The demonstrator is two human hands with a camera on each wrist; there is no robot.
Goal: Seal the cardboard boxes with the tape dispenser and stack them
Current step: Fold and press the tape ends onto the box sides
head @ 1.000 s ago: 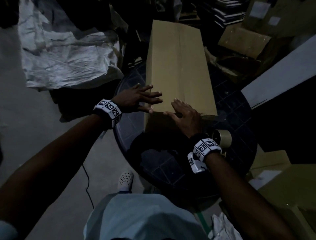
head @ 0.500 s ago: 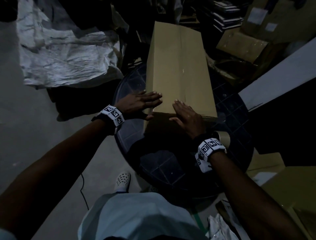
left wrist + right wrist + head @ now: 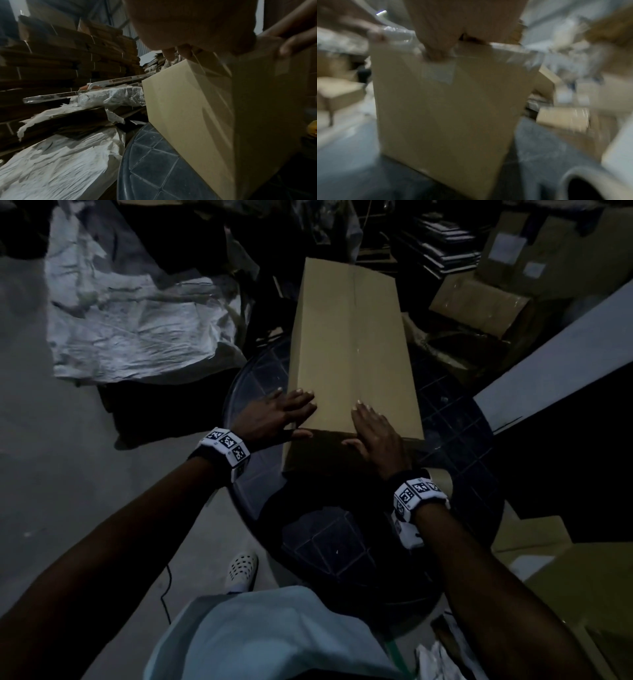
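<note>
A long tan cardboard box [image 3: 352,347] lies on a dark round tiled table [image 3: 455,419], its top flaps closed with a seam down the middle. My left hand [image 3: 277,416] lies flat with straight fingers on the near left corner of the box top, thumb on the near end face. My right hand [image 3: 375,429] presses flat on the near end of the top, near the seam. A roll of tape [image 3: 442,477] sits on the table behind my right wrist, also seen in the right wrist view as the roll [image 3: 590,185]. The box side [image 3: 185,115] fills the left wrist view.
Crumpled white sheeting [image 3: 137,316] covers the floor at the left. Other cardboard boxes [image 3: 479,302] and stacked flat cartons [image 3: 60,60] crowd the back and right. A pale board [image 3: 561,354] slants in at the right. My white shoe [image 3: 241,570] stands on grey floor.
Both hands have slid a little along the near end of the box top. The left hand's fingers have drawn together and now lie flat at the corner. The box stays in place.
</note>
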